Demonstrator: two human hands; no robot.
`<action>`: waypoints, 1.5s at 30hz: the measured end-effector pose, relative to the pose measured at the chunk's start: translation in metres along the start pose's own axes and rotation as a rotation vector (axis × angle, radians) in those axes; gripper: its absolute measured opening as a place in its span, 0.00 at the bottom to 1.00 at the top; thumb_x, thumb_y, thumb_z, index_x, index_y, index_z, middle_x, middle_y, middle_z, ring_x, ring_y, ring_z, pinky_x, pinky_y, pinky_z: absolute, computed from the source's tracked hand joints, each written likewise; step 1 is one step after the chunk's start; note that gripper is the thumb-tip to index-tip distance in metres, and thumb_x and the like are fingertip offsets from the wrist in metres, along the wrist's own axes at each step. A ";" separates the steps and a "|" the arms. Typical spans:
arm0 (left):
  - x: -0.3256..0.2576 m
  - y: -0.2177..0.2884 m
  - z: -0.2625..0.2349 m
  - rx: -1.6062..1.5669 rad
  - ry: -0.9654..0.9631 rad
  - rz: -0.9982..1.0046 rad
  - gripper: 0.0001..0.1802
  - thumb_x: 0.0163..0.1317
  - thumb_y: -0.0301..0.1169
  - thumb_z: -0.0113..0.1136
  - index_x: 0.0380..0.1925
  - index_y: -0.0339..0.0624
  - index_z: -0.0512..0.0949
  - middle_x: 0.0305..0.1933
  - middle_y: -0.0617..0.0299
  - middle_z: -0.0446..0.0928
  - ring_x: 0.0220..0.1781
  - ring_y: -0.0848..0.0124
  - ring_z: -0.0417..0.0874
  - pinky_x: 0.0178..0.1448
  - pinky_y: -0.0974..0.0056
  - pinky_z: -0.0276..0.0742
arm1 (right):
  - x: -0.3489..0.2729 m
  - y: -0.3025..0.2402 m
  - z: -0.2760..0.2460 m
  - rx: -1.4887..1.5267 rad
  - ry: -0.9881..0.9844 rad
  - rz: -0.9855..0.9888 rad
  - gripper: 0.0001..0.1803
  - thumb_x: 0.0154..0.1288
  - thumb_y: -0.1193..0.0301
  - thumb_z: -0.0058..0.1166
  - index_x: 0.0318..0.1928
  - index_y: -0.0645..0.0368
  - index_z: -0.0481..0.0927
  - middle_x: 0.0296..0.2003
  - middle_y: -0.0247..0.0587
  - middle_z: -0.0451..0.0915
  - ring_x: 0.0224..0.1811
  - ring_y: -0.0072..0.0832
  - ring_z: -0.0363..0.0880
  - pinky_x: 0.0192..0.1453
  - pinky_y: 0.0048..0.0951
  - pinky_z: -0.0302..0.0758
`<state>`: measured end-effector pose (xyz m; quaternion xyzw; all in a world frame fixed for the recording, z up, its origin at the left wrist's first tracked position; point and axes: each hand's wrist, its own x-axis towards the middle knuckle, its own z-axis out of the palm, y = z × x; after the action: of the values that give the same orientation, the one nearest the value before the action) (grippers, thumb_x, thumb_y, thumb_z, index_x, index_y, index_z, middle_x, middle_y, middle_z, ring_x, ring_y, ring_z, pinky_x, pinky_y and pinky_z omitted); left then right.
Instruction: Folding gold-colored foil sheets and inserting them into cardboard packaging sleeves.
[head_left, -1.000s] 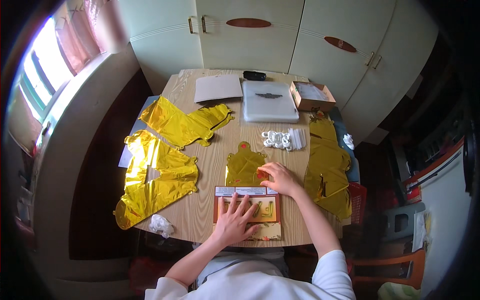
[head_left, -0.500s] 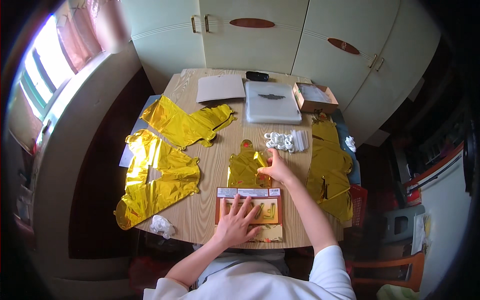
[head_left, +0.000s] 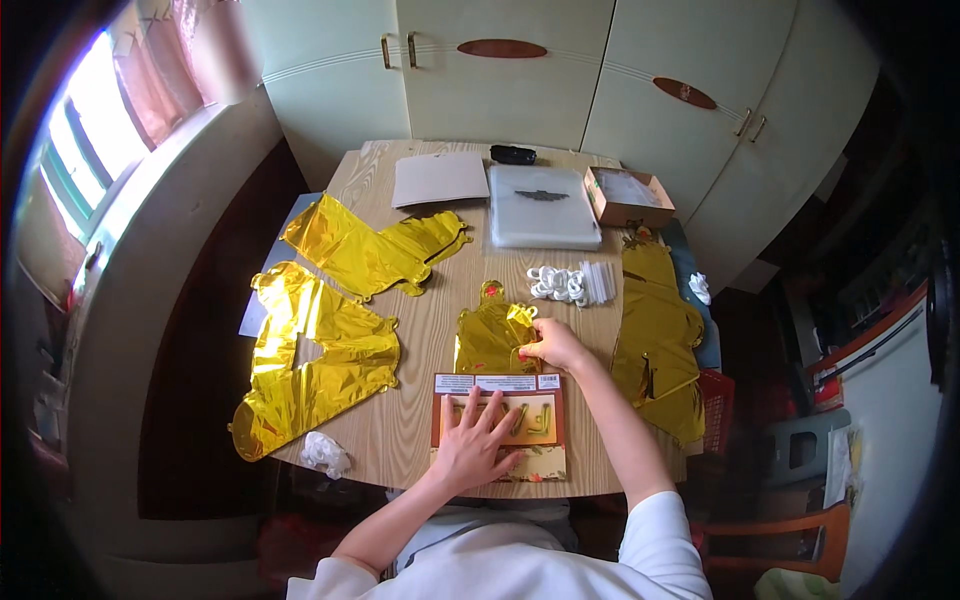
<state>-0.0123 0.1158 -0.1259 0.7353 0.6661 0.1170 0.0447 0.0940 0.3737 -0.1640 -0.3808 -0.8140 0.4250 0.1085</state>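
Note:
A folded gold foil balloon [head_left: 485, 335] lies at the middle of the table, its rounded tab pointing away from me. My right hand [head_left: 558, 345] has its fingers closed on the balloon's right edge, where a small flap is turned up. Nearer to me, my left hand [head_left: 470, 447] lies flat with fingers spread on an orange-brown printed card [head_left: 545, 460]. That card shows pictures of gold letter shapes and has a pale label strip along its far edge. The balloon's near edge meets the card's far edge.
Flat gold foil balloons lie on the left [head_left: 365, 240], [head_left: 340, 370] and right [head_left: 655, 330]. Beyond are white ribbon coils [head_left: 560, 286], clear straws [head_left: 599, 282], a clear plastic case [head_left: 545, 215], grey sheets [head_left: 440, 180], a black item [head_left: 513, 154] and an open box [head_left: 630, 212]. Crumpled white plastic [head_left: 325, 455] sits near left.
My right hand has shifted slightly down and its fingers have drawn closer together on the balloon's edge. The gold flap there now spreads wider. My left hand stays on the card.

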 end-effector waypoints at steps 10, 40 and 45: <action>-0.001 -0.001 0.001 0.017 -0.009 -0.005 0.39 0.62 0.63 0.48 0.69 0.57 0.65 0.76 0.50 0.56 0.77 0.42 0.51 0.71 0.25 0.40 | -0.021 -0.027 -0.007 0.146 -0.089 -0.003 0.19 0.55 0.66 0.67 0.43 0.66 0.81 0.34 0.48 0.85 0.36 0.31 0.83 0.44 0.33 0.77; -0.004 -0.012 0.002 -0.274 -0.025 -0.023 0.19 0.54 0.45 0.61 0.41 0.46 0.83 0.48 0.58 0.81 0.59 0.60 0.77 0.76 0.35 0.41 | -0.097 -0.019 0.020 -0.366 0.137 -0.789 0.09 0.65 0.75 0.49 0.43 0.58 0.79 0.46 0.42 0.84 0.53 0.36 0.83 0.58 0.35 0.81; -0.018 -0.051 -0.019 -0.315 0.246 -0.113 0.08 0.46 0.23 0.60 0.29 0.40 0.82 0.44 0.54 0.80 0.51 0.59 0.80 0.61 0.53 0.73 | -0.099 -0.019 0.019 -0.400 0.155 -0.773 0.07 0.65 0.74 0.51 0.42 0.57 0.79 0.45 0.38 0.84 0.53 0.34 0.83 0.58 0.34 0.81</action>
<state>-0.0675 0.1015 -0.1212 0.6609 0.6800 0.3061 0.0841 0.1424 0.2855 -0.1467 -0.0926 -0.9523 0.1576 0.2443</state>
